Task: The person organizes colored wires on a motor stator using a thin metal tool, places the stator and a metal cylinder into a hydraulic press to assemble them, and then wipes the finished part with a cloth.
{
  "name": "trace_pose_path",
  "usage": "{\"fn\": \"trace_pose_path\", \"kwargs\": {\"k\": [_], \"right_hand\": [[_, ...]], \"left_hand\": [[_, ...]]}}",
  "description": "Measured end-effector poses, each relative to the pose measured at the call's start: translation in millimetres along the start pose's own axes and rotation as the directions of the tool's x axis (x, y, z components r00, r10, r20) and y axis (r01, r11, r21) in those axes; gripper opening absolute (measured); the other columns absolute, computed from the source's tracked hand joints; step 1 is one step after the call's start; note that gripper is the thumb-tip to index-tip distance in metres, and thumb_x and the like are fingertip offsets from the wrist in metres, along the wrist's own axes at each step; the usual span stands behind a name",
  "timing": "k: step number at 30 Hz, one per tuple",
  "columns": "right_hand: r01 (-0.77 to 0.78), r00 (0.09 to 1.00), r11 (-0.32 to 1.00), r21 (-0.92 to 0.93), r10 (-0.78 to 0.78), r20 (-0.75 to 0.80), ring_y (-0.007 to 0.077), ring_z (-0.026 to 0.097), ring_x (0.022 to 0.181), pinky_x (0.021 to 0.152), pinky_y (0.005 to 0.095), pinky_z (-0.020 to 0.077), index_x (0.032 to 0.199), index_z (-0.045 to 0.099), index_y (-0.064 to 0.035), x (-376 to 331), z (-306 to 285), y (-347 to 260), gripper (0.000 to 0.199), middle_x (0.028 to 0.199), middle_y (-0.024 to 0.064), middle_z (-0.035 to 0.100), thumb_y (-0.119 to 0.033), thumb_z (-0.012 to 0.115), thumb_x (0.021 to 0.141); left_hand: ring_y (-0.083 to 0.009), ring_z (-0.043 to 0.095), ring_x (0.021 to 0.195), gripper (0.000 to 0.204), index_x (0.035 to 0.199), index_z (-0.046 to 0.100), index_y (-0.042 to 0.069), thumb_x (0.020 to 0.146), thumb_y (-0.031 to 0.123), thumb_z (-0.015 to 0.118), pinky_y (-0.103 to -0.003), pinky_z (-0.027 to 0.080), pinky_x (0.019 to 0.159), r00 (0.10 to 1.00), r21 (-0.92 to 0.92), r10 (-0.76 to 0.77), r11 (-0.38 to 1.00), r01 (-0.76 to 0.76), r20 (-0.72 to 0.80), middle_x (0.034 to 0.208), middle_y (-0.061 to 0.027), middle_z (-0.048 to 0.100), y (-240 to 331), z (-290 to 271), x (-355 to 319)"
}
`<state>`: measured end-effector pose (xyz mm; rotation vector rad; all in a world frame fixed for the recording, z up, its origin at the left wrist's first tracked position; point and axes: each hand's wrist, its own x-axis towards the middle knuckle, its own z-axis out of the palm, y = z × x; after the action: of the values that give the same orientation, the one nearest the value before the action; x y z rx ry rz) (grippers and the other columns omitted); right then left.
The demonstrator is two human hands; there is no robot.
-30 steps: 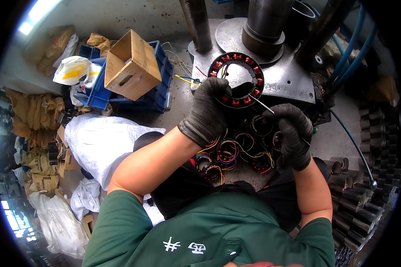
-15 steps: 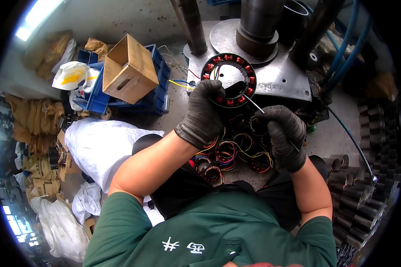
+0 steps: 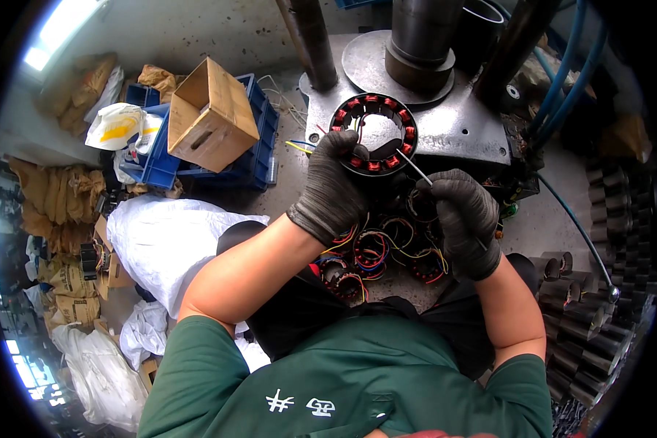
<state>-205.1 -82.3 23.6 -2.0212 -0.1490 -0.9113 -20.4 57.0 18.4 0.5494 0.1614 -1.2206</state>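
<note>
Round black stator ring with red copper windings [image 3: 373, 133] lies flat on grey metal press plate [image 3: 460, 131], near plate's left edge. My left hand [image 3: 333, 186] fingers closed on ring's lower-left rim. My right hand [image 3: 466, 219] closed around thin metal rod [image 3: 414, 167], tip inside ring. Loose wired coils [image 3: 376, 252] crowd space below hands.

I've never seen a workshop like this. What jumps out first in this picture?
Top centre, a black ring-shaped motor stator with red-taped copper coils lies on a grey metal press plate. The left hand, in a dark glove, grips its lower left rim, while the gloved right hand points a thin metal rod into it. A brown cardboard box sits upper left.
</note>
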Motion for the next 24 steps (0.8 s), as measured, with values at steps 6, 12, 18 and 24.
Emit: {"fn": "trace_pose_path", "kwargs": {"k": [6, 12, 18, 24], "right_hand": [[-0.158, 0.987, 0.971, 0.177, 0.150, 0.056, 0.0223, 0.071, 0.085, 0.078, 0.0357, 0.0582, 0.106, 0.066, -0.0011, 1, -12, -7, 0.014, 0.099, 0.0133, 0.072, -0.005, 0.057, 0.095], [-0.075, 0.997, 0.992, 0.105, 0.072, 0.029, 0.0227, 0.071, 0.086, 0.079, 0.0351, 0.0583, 0.112, 0.064, -0.0009, 0, -7, -2, 0.019, 0.102, 0.0150, 0.071, -0.003, 0.056, 0.094], [-0.011, 0.979, 0.989, 0.146, 0.040, -0.201, 0.0211, 0.068, 0.100, 0.092, 0.0346, 0.0547, 0.126, 0.060, -0.0015, -9, -7, 2, 0.028, 0.124, 0.0175, 0.067, 0.002, 0.048, 0.100], [-0.239, 0.914, 0.949, 0.207, 0.291, -0.283, 0.0145, 0.069, 0.097, 0.088, 0.0294, 0.0552, 0.132, 0.061, -0.0021, 6, 2, 11, 0.028, 0.125, 0.0127, 0.071, -0.009, 0.052, 0.106]], "left_hand": [[-0.0371, 0.068, 0.108, 0.029, 0.094, 0.071, 0.004, 0.080, 0.030, 0.066, -0.060, 0.055, 0.097, 0.999, 0.056, 0.039, 0.998, -0.041, 0.037, 0.110, -0.0178, 0.072, 2, 1, -4], [-0.0380, 0.069, 0.106, 0.022, 0.076, 0.068, 0.006, 0.080, 0.027, 0.064, -0.060, 0.056, 0.096, 0.999, 0.083, 0.022, 0.996, -0.026, 0.045, 0.107, -0.0186, 0.073, 5, 0, -6], [-0.0407, 0.067, 0.113, 0.025, 0.088, 0.070, 0.003, 0.078, 0.025, 0.065, -0.060, 0.054, 0.100, 0.995, 0.117, -0.004, 0.993, -0.008, 0.104, 0.120, -0.0216, 0.069, 3, 10, -12], [-0.0399, 0.066, 0.116, 0.047, 0.116, 0.065, -0.004, 0.077, 0.023, 0.066, -0.057, 0.052, 0.106, 0.988, 0.199, 0.034, 0.978, -0.064, 0.150, 0.125, -0.0233, 0.068, -3, 11, -15]]}}
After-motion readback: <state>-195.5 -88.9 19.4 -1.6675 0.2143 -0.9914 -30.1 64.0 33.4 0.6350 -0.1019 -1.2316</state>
